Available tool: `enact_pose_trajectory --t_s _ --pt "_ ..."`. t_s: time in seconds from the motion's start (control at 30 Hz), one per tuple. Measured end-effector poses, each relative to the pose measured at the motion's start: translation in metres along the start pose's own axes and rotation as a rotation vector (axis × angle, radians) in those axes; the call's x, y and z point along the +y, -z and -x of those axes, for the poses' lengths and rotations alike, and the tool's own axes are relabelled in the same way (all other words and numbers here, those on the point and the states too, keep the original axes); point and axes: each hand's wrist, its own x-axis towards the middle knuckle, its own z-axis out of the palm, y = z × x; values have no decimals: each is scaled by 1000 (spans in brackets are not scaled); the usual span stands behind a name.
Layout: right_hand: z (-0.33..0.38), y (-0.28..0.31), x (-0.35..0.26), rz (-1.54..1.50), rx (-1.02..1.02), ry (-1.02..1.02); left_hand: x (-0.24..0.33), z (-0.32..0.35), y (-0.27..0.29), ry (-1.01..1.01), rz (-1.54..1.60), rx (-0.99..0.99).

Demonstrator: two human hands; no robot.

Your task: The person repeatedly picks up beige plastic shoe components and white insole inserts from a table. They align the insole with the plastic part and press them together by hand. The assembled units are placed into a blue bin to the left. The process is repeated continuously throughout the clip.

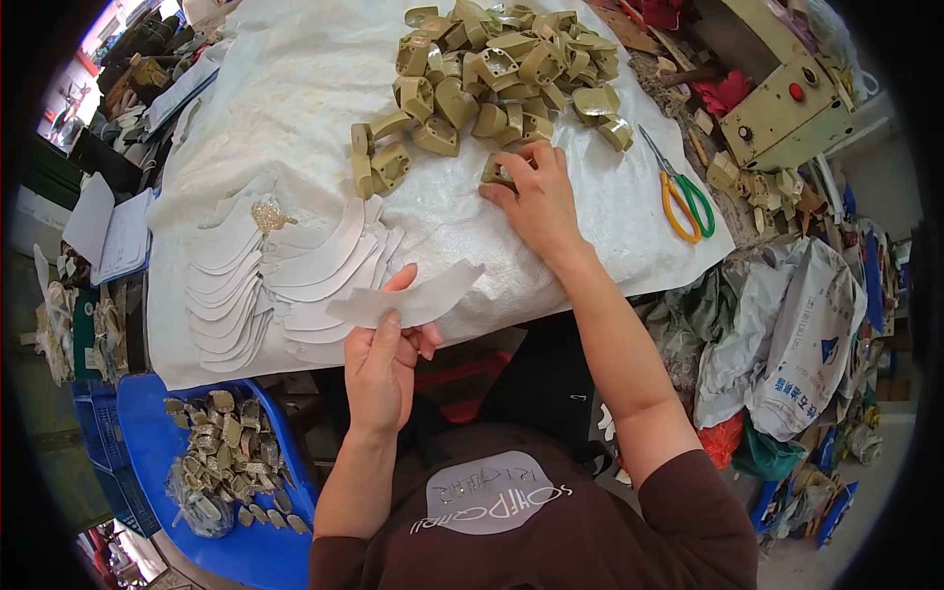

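Note:
My left hand (pixel 382 359) holds a thin white curved strip (pixel 408 300) just off the near edge of the table. Beside it, a fanned stack of the same white curved pieces (pixel 285 270) lies on the white sheet (pixel 295 108) that covers the table. My right hand (pixel 536 197) reaches forward and closes its fingers on one olive-green moulded block (pixel 497 174) at the near edge of a large heap of such blocks (pixel 501 69). Two more blocks (pixel 379 157) stand apart to the left of the heap.
Scissors with yellow and green handles (pixel 683 202) lie right of my right hand. A beige box with a red button (pixel 782 108) stands at the back right. A blue crate (pixel 187 462) of small pieces sits lower left; bags (pixel 787 344) pile up on the right.

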Motion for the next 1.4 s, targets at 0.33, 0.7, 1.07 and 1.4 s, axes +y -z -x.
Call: enact_pose_trajectory --t_s 0.33,0.7,1.07,1.4 --pt "45 24 -29 -577 66 -217 -1 6 -1 6 71 21" --pt "68 67 -58 -734 -43 -320 -5 21 7 -14 136 116" --pt "77 47 -112 -862 193 283 3 34 -14 -53 124 24" --pt "79 39 -111 -751 229 269 0 39 -15 -33 -85 64"
